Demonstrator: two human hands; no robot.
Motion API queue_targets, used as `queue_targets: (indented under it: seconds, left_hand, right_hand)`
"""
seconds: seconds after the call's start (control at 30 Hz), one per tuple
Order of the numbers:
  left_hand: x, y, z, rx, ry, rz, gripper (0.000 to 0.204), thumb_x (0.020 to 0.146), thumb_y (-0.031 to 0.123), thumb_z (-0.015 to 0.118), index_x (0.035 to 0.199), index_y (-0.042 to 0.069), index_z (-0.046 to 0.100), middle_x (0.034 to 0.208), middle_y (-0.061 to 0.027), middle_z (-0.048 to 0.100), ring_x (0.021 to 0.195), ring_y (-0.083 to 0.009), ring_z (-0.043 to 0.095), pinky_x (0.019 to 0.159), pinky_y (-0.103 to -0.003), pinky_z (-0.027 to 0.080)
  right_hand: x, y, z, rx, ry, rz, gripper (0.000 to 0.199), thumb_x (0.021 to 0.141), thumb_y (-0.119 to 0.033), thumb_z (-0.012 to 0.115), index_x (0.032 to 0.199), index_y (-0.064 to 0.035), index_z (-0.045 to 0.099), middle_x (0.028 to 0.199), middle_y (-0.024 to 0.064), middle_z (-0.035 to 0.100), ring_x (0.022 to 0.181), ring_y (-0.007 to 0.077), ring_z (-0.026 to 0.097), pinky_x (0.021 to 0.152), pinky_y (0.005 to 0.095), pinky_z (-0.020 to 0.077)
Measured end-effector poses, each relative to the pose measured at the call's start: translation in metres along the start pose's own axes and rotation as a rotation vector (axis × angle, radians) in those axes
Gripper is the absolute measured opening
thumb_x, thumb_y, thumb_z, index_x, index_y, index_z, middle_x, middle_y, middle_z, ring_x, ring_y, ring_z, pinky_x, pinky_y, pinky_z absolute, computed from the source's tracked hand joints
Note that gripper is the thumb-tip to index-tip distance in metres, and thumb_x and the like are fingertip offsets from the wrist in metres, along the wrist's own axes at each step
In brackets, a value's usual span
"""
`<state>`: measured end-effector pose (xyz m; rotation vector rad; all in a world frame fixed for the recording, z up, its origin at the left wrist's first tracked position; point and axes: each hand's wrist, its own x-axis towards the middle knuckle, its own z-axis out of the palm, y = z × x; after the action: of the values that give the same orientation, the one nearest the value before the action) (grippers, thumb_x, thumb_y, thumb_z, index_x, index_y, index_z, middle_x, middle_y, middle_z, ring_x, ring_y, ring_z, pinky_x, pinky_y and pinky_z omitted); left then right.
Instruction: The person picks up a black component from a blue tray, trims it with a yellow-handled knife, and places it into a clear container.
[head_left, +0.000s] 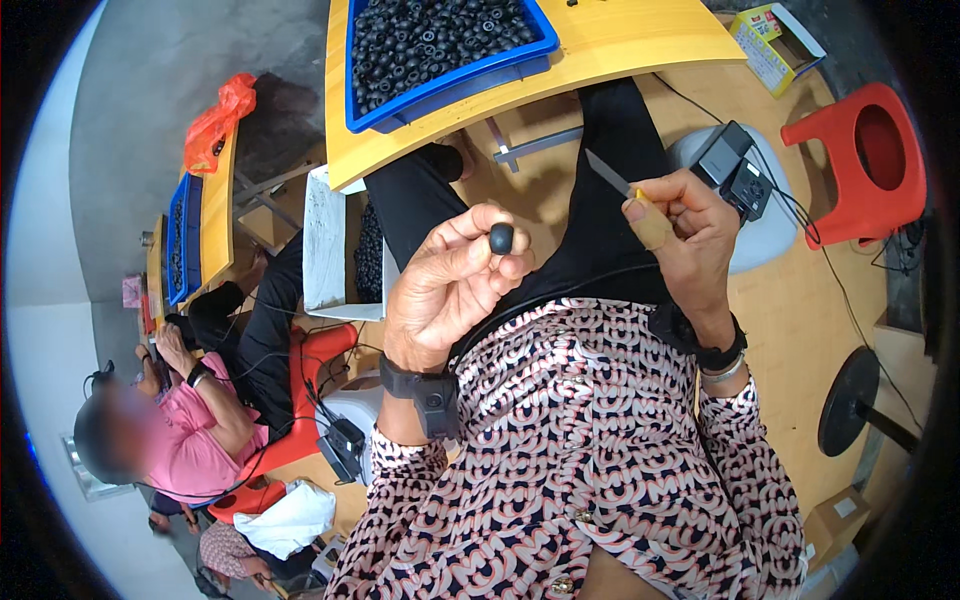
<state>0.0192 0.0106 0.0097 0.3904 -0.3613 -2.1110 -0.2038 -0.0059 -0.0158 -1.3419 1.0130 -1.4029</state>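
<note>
Over the lap (600, 268), left hand (450, 275) has got one small black piece (501, 238) pinched in its fingertips, right hand (690, 225) is gripping a knife (612, 176) well apart from it. Looks like the get-ready step; bringing the knife over would call for a steady pinch, fingertips clear.

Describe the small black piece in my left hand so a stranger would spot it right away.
Start at the yellow table, topped by a blue tray of black pieces. Below it in the picture, your left hand pinches one rounded black piece. Unlike those heaped in the tray, it is held up alone.
</note>
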Motion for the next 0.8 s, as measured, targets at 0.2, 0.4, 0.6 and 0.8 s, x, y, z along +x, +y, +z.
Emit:
queue_targets:
  seconds: [0.2,0.4,0.6,0.8]
  left_hand:
    - [0.003,0.001,0.002,-0.033,0.045,-0.015,0.028,0.078,0.0,0.06,0.103,-0.003,0.048,0.09,-0.0152,0.053,0.073,-0.0148,0.045,0.057,-0.021,0.04]
    - [0.006,-0.001,-0.002,-0.012,-0.041,-0.054,0.025,0.081,0.003,0.06,0.105,-0.002,0.054,0.089,-0.0128,0.057,0.08,-0.0191,0.053,0.066,-0.025,0.045]
    - [0.008,-0.006,0.006,0.125,0.014,-0.033,0.024,0.08,0.002,0.061,0.103,0.0,0.055,0.089,-0.011,0.058,0.076,-0.0162,0.056,0.068,-0.025,0.047]
    - [0.005,-0.01,0.008,0.224,0.053,-0.015,0.022,0.079,0.0,0.061,0.101,-0.002,0.056,0.1,-0.0148,0.059,0.076,-0.0172,0.058,0.067,-0.026,0.048]
  right_hand:
    - [-0.004,-0.01,0.005,-0.02,-0.032,-0.021,0.016,0.077,-0.008,0.068,0.084,0.0012,0.057,0.07,-0.0006,0.057,0.06,0.0005,0.048,0.052,0.0152,0.0357]
    - [-0.002,-0.036,0.02,0.024,-0.13,0.058,0.023,0.071,-0.008,0.073,0.087,0.0002,0.059,0.068,-0.0055,0.053,0.058,-0.0008,0.043,0.049,0.0152,0.0342]
    - [-0.002,-0.035,0.032,-0.003,-0.257,-0.138,0.028,0.069,-0.009,0.074,0.092,0.0,0.061,0.069,-0.0042,0.056,0.055,-0.0013,0.039,0.047,0.0144,0.0279]
    - [-0.003,-0.034,0.031,-0.046,-0.264,-0.073,0.023,0.069,-0.012,0.072,0.083,0.0017,0.06,0.067,0.0086,0.06,0.059,0.0076,0.055,0.053,0.0238,0.0445]
